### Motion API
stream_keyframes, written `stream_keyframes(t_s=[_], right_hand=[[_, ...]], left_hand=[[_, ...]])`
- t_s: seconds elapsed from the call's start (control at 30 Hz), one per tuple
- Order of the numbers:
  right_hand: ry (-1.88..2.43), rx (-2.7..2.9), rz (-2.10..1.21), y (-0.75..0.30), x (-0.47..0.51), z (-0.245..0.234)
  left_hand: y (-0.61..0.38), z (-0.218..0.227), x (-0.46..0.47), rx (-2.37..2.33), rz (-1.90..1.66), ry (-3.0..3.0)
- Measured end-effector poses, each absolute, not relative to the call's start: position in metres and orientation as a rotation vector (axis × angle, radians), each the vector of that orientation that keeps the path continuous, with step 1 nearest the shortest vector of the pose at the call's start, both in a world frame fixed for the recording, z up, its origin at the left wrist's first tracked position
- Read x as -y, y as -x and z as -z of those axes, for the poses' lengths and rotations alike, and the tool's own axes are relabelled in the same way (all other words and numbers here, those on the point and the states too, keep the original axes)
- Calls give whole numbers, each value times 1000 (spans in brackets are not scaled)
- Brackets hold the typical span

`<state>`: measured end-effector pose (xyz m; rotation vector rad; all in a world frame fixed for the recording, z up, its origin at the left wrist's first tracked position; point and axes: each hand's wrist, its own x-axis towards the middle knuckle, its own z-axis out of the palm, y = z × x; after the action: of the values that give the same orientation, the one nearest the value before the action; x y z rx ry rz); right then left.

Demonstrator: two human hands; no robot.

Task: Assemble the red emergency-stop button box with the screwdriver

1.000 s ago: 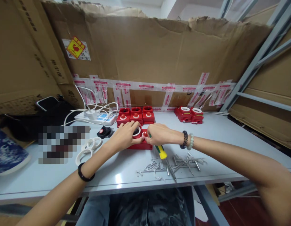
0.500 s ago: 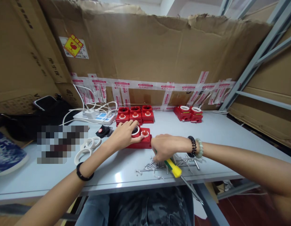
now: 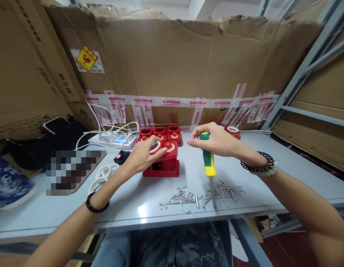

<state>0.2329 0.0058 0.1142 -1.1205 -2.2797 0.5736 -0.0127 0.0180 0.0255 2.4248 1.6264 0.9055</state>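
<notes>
Fingers of the left hand (image 3: 140,157) grasp a red lid (image 3: 170,149) bearing a white ring and a red knob, its near edge raised above the red box base (image 3: 164,171) on the surface (image 3: 127,202); whether they touch at the back cannot be told. Fingers of the right hand (image 3: 220,140) loosely hold a green-and-yellow screwdriver (image 3: 207,157), shaft pointing down, near the loose screws (image 3: 183,195). White rings (image 3: 103,172) lie near the left forearm.

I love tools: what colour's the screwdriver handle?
The handle is green and yellow, clearest in head view.
</notes>
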Motion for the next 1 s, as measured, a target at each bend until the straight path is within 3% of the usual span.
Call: stream_keyframes(t_s=[0.13,0.33,0.6,0.8,1.0], right_hand=[[1169,2165,-655,-233,-21,-97],[1179,2047,-1251,-230,-40,-69],[1131,1530,-1622,-228,-42,-55],[1076,1443,-1636,-227,-45,-45],[1008,1629,-1466,-221,-36,-52]], left_hand=[[9,-42,-15,-1595,-959,-2397],[-17,-54,-13,-1448,-956,-2499],[-6,-46,-21,-1204,-1153,-2234],[11,-33,-33,-1170,-1308,-1523],[2,-44,-26,-988,-1120,-1261]])
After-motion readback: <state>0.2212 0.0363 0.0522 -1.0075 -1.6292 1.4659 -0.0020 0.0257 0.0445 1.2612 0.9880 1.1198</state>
